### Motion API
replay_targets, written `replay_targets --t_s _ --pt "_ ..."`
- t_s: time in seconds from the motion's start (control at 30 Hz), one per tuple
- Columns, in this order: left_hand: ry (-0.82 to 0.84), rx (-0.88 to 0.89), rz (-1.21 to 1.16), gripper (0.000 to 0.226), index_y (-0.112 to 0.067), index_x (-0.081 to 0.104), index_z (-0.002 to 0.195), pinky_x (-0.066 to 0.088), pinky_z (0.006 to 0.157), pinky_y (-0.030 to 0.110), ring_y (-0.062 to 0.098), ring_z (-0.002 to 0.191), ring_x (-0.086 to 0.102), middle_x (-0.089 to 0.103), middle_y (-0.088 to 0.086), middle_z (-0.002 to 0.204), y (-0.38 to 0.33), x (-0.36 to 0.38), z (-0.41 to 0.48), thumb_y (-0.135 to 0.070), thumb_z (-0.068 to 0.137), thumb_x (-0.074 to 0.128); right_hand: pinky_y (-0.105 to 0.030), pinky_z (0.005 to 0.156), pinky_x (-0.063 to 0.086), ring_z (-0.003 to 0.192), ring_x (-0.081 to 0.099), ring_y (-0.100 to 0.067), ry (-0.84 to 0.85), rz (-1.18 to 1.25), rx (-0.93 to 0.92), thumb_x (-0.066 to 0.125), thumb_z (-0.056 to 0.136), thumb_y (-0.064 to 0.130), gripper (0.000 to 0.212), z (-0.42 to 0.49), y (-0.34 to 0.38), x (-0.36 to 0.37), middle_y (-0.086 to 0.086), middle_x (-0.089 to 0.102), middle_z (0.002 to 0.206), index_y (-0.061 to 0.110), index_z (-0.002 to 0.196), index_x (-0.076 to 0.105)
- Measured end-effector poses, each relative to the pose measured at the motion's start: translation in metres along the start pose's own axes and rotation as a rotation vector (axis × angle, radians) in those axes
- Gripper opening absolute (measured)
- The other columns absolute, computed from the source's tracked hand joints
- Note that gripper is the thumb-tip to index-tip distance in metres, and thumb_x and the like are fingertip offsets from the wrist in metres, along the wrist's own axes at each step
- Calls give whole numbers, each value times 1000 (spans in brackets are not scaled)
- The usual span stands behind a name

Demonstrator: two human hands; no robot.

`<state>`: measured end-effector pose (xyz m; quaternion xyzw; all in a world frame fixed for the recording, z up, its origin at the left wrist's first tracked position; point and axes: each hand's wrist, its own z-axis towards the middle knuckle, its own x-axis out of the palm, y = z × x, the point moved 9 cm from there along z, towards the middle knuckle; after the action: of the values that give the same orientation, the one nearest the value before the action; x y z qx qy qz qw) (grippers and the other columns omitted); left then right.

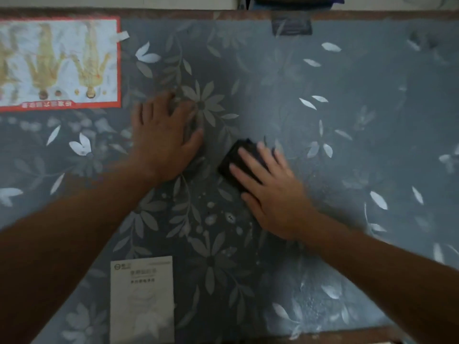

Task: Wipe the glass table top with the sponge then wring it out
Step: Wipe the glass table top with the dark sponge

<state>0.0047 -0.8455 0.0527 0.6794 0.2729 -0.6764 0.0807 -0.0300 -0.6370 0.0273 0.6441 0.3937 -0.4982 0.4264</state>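
Spreading across a grey-blue, flower-patterned glass table top [347, 95]: red-bordered picture sheet [58, 63] lying far left, white printed leaflet [142, 300] sitting near; left hand [164, 140] resting flat, fingers splayed, gripping nothing; right hand [268, 192] pressing flat, fingers extended, onto dark rectangular sponge [238, 157].

Most of the dark sponge [236, 160] under the right hand [268, 189]; red-bordered picture [59, 63] cut off left.
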Motion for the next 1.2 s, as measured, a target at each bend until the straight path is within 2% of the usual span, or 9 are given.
replay_targets --t_s 0.07,0.23,0.4,0.47,0.63,0.7,0.93,1.1,1.2 --pt "54 -20 12 62 -25 46 140 22 114 59 41 138 33 34 20 151 -10 8 -41 -59 88 37 -61 121 18 149 24 -43 2 -65 -73 37 98 39 57 -7 -24 -3 -10 31 163 24 153 37" --pt "208 -136 -24 78 -31 21 156 2 122 54 30 153 -2 3 10 167 -3 44 -109 -69 88 22 -56 124 9 153 11 -41 -126 60 564 29 100 43 60 0 -141 -25 -8 17 168 25 158 27" --pt "275 -157 36 84 -37 -10 156 -12 121 51 21 149 -28 -23 3 164 0 62 -113 -78 84 6 -57 123 11 153 15 -39 -20 40 2 40 100 41 57 -58 1 7 -7 23 166 26 155 34" --pt "283 -167 29 85 -38 -11 155 -13 120 50 21 148 -28 -24 2 164 0 63 -112 -80 83 5 -58 123 10 152 18 -39 -14 37 -28 41 100 39 56 -69 -13 8 -7 26 165 26 154 36" --pt "297 -187 53 87 -39 -14 154 -13 120 50 21 149 -27 -24 2 164 0 62 -112 -82 80 3 -56 124 9 153 11 -41 -183 100 693 29 99 42 61 -42 -165 -23 -10 16 168 23 158 28" --pt "310 -184 65 88 -38 -15 154 -13 120 51 22 149 -28 -25 3 164 -2 62 -112 -82 80 3 -53 125 4 154 3 -39 -187 158 803 26 100 45 63 -26 -177 -27 -7 8 169 25 159 22" --pt "349 -171 80 87 -38 -20 152 -13 120 53 23 147 -31 -29 4 162 -2 62 -112 -81 80 4 -57 124 12 153 15 -38 26 12 -110 35 102 41 56 -49 -11 6 -7 22 166 26 156 31" --pt "327 -156 80 85 -37 -19 153 -14 119 53 24 148 -30 -28 4 162 -2 62 -113 -78 83 6 -57 123 11 152 15 -41 -145 101 470 29 102 40 57 8 -88 -17 -8 20 167 24 157 29" --pt "316 -165 80 82 -36 -18 153 -15 119 53 23 148 -29 -28 4 162 -3 61 -113 -73 84 4 -59 121 15 152 14 -40 -109 56 238 31 101 41 58 -6 -7 -2 -9 21 167 24 157 30"
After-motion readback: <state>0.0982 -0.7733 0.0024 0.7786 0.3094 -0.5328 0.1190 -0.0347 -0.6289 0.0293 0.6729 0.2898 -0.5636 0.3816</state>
